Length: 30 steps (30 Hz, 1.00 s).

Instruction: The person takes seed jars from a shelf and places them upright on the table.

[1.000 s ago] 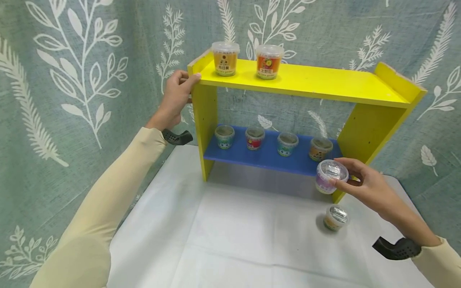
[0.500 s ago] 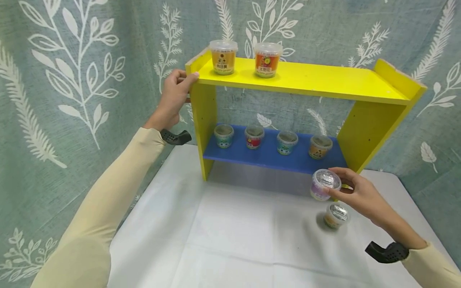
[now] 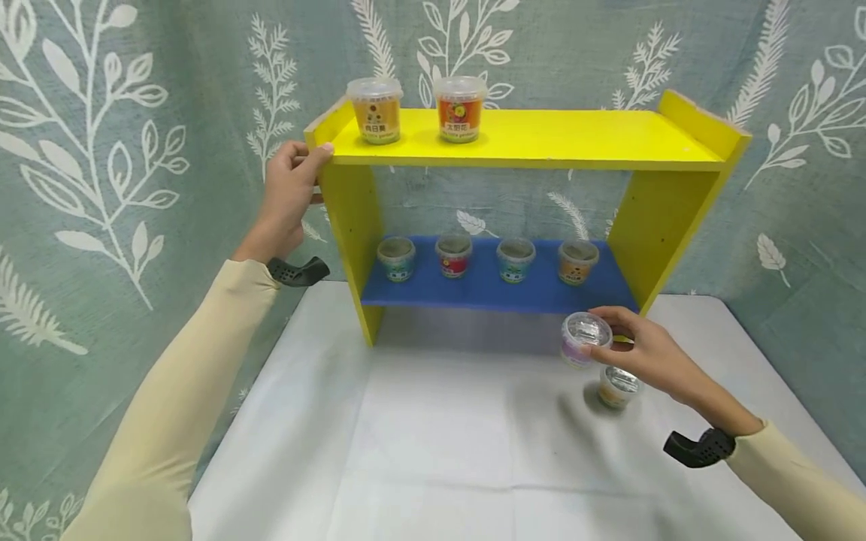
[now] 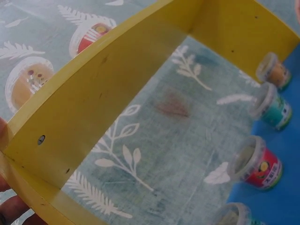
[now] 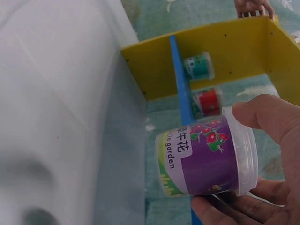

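My left hand grips the upper left corner of a small yellow shelf unit, thumb at the front edge. My right hand holds a lidded plastic tub with a purple flower label, in front of the blue lower board. In the right wrist view the tub lies sideways, thumb at its lid and fingers under it. A silver-topped cup stands on the table just below this hand.
On the yellow top stand a yellow tub and an orange tub. The blue board carries several cups, among them a red one and an orange one. A patterned curtain hangs behind the white table.
My right hand has carried the purple tub left and slightly down, relative to the cup on the table. The head view has turned a little. My left hand keeps its grip on the shelf corner.
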Each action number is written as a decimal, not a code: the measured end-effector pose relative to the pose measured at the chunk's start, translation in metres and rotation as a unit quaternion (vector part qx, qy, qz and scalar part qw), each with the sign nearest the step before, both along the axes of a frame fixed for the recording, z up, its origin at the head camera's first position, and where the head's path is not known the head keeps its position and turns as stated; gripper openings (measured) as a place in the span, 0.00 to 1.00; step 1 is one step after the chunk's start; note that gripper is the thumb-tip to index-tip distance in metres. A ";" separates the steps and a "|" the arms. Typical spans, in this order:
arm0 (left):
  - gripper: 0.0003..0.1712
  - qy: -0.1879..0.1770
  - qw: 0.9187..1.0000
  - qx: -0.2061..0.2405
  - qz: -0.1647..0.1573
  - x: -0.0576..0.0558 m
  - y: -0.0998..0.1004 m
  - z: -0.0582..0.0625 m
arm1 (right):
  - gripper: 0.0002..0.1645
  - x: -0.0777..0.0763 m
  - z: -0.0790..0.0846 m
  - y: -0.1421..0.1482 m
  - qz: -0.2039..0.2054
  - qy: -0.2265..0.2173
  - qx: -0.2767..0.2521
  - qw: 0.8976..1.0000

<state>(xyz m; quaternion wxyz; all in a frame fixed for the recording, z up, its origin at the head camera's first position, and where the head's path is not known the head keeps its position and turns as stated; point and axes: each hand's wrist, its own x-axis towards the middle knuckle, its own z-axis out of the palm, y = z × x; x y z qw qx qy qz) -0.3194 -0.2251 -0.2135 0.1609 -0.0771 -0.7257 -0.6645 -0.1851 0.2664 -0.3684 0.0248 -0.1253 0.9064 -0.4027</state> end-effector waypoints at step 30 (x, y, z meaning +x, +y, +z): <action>0.22 -0.008 0.999 -0.033 0.016 0.008 -0.004 0.004 | 0.45 0.000 -0.031 0.002 0.007 0.015 0.002 1.000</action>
